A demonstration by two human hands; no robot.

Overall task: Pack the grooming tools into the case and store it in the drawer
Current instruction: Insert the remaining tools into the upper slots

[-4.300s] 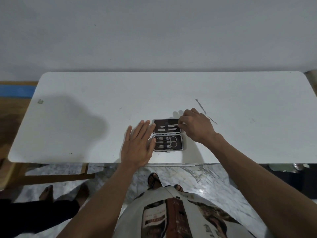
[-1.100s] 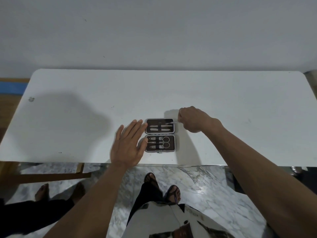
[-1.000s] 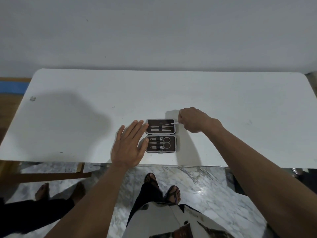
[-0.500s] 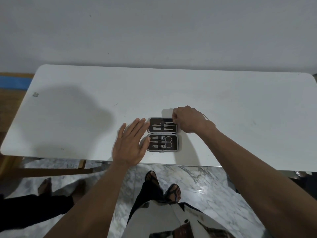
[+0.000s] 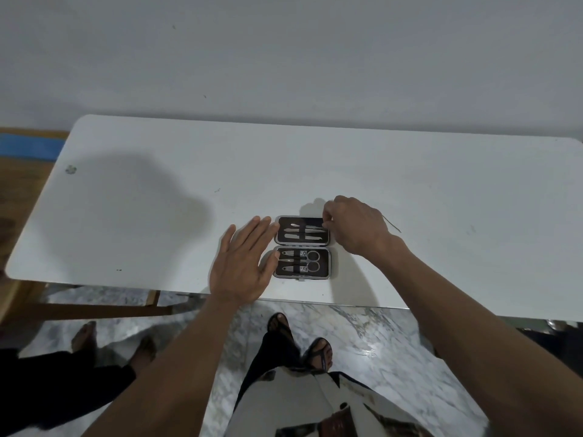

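A long white surface [image 5: 315, 171] with rounded corners fills most of the view, pushed up against a plain wall, and nearly all of it is bare. Near the middle of its near edge lies the case [image 5: 303, 247], a small rectangular clamshell with a pale rim and dark lining, opened flat so that one half lies behind the other. The left hand [image 5: 243, 266] rests flat and spread on the surface against the case's left side, fingertips touching its rim and gripping nothing, apparently to steady it. The right hand [image 5: 353, 228] curls over the far half's right end, thumb and forefinger pinched on the tip of a slim metal tool that looks partly seated in its strap. The near half holds the scissors [image 5: 310, 260] and two smaller chrome pieces under an elastic band; the far half shows two or three slender tools lying lengthwise. Just behind the right wrist a thin pick [image 5: 391, 223] lies loose on the surface, toward the right. By my reading the packing is well along but not finished: the pinched tool needs seating, the loose pick needs a slot, then the case must be folded shut and latched. No drawer is in view, so the storing step is wholly ahead.
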